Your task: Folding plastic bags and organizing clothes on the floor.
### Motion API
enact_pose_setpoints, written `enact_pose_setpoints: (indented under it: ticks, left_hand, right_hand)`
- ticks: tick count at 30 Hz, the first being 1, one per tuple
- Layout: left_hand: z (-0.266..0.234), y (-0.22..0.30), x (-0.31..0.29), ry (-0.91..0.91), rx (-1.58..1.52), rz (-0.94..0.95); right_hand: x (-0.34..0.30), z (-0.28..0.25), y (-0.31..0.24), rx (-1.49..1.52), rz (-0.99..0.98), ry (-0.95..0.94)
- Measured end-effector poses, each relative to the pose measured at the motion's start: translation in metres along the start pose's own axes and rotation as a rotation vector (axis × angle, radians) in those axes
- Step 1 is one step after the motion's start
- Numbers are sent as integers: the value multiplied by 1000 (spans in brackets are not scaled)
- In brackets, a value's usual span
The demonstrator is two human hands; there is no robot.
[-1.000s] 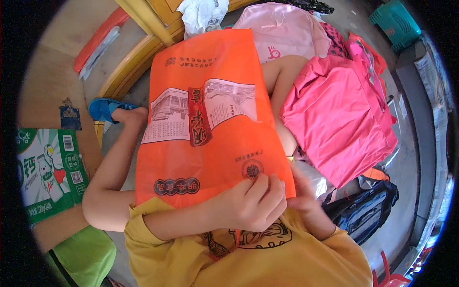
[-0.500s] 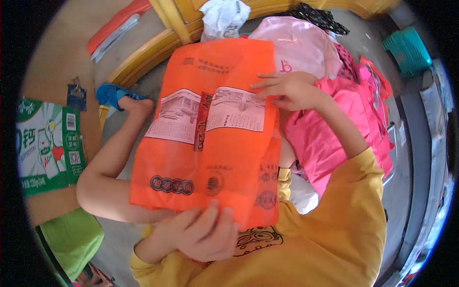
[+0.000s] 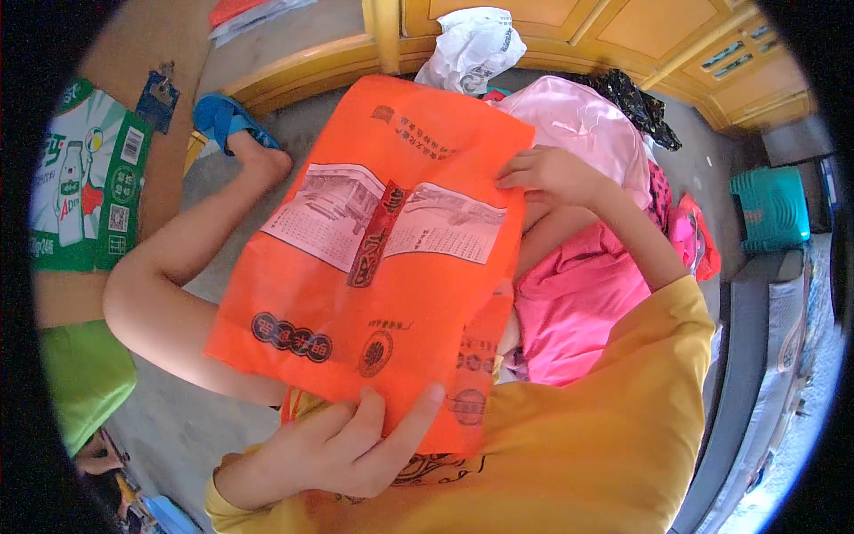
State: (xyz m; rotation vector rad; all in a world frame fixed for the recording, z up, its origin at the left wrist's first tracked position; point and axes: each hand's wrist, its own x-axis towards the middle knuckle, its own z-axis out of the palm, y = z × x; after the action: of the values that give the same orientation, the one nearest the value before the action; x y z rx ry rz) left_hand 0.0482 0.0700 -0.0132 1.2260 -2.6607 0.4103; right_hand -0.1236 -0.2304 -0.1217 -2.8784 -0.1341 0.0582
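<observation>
Orange bag [image 3: 369, 245]: right edge was pinched by right hand [image 3: 559, 178] | lower edge was touched by left hand [image 3: 342, 449], hold could not be told | pink fabric [image 3: 578, 298] was seen alongside.

"What do we see by the yellow wooden cabinet [image 3: 658, 27]?"
"We see a white plastic bag [image 3: 471, 52], a pale pink backpack [image 3: 578, 111] and a black plastic bag [image 3: 645, 107]."
"And on our left?"
"We spot a green carton [image 3: 120, 191]."
</observation>
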Motion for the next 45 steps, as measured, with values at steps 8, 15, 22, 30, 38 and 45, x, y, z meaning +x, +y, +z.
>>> enact_pose_setpoints:
  ticks: [8, 15, 22, 30, 38, 45]
  left_hand:
    - [9, 20, 7, -2, -209, -31]
    - [5, 16, 12, -31, -73, 75]
    - [17, 22, 8, 64, -75, 47]
    - [17, 16, -14, 76, -57, 84]
    - [29, 17, -17, 158, 8, 125]
    - [36, 25, -6, 183, -94, 259]
  right_hand:
    - [5, -6, -1, 22, 21, -142]
    - [20, -3, 0, -130, -144, -198]
    - [27, 14, -7, -258, -300, -169]
    - [-15, -7, 4, -217, 136, 477]
    - [-9, -9, -29, -433, -64, 363]
    - [0, -10, -71, -445, -292, 369]
